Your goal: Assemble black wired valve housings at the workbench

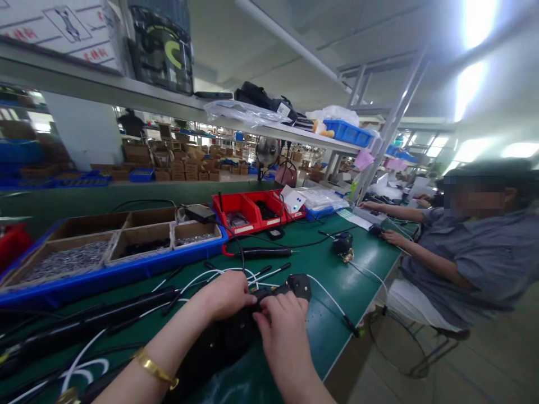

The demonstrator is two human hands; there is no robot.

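Observation:
My left hand (229, 294), with a gold bracelet (152, 367) on the wrist, has its fingers closed at a small black plastic part (261, 294). Close beside it, my right hand (283, 322) has curled fingers on the same part. Larger black housings (240, 334) lie beneath and between my hands, partly hidden by them. A rounded black housing (300, 286) sits just beyond my right fingers. White cables with black ends (332, 297) run out around my hands. Past them lies a black electric screwdriver (265, 253) with a thin bit.
A blue tray (138, 272) with compartments of small metal parts stands at the left. Red bins (248, 227) are at the back. Another black unit (343, 244) with a white cable rests at the right. A seated co-worker (467, 241) works at the table's right side.

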